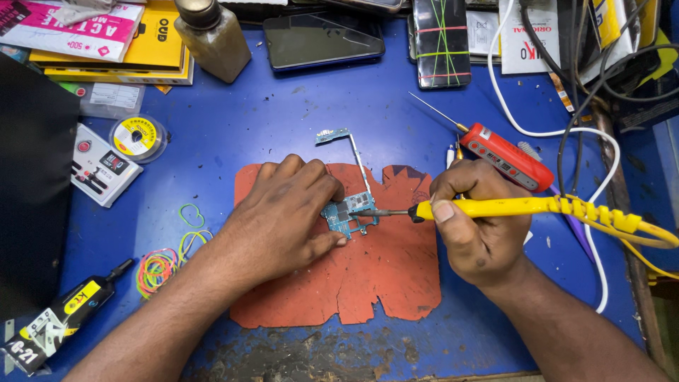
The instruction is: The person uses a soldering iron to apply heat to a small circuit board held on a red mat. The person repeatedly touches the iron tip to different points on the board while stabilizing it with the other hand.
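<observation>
A small blue-green circuit board (pixel 351 204) with a long thin arm lies on a worn orange mat (pixel 368 276) on the blue bench. My left hand (pixel 286 216) presses down on the board's left side, fingers curled over it. My right hand (pixel 477 219) grips a yellow soldering iron (pixel 509 207) like a pen. Its metal tip (pixel 375 212) touches the board's right edge. The iron's yellow cable (pixel 636 230) runs off to the right.
A red pen-shaped tool (pixel 506 157) lies just behind my right hand. Two phones (pixel 324 41) (pixel 440 42), a glass bottle (pixel 212 39), a solder reel (pixel 136 136), coloured rubber bands (pixel 166 262), a black tube (pixel 64 311), boxes and white cables (pixel 566 131) ring the mat.
</observation>
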`<state>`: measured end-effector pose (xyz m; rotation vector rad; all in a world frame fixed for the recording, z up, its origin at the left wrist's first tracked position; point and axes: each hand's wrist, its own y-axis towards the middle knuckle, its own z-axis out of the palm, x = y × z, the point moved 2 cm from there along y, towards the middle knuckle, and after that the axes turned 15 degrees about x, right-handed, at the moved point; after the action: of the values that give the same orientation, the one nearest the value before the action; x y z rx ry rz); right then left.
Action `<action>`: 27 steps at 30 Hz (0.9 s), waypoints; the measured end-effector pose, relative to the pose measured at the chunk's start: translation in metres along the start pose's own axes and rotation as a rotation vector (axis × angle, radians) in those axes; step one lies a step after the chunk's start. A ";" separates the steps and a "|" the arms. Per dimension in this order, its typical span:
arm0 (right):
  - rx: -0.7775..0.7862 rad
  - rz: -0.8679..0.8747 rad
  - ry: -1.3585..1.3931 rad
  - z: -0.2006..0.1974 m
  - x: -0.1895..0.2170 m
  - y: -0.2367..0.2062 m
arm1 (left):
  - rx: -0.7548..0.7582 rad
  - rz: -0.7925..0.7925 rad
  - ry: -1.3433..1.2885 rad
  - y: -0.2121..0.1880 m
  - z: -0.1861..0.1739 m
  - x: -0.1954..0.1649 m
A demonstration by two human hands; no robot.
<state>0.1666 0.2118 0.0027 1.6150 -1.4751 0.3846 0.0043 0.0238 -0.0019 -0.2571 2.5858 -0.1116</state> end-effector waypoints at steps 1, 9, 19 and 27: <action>0.001 -0.005 0.003 0.000 0.000 0.000 | 0.001 -0.001 0.002 0.000 0.000 0.000; 0.002 0.013 -0.003 0.000 0.001 0.000 | -0.003 0.001 0.002 0.000 0.000 0.000; 0.015 0.016 0.012 0.000 0.001 0.000 | 0.004 -0.003 0.002 0.000 0.000 0.000; 0.007 0.012 0.015 0.000 0.000 -0.001 | -0.013 0.009 0.010 -0.001 0.000 0.000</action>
<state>0.1669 0.2116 0.0019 1.6064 -1.4736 0.4086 0.0044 0.0231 -0.0017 -0.2505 2.5981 -0.0934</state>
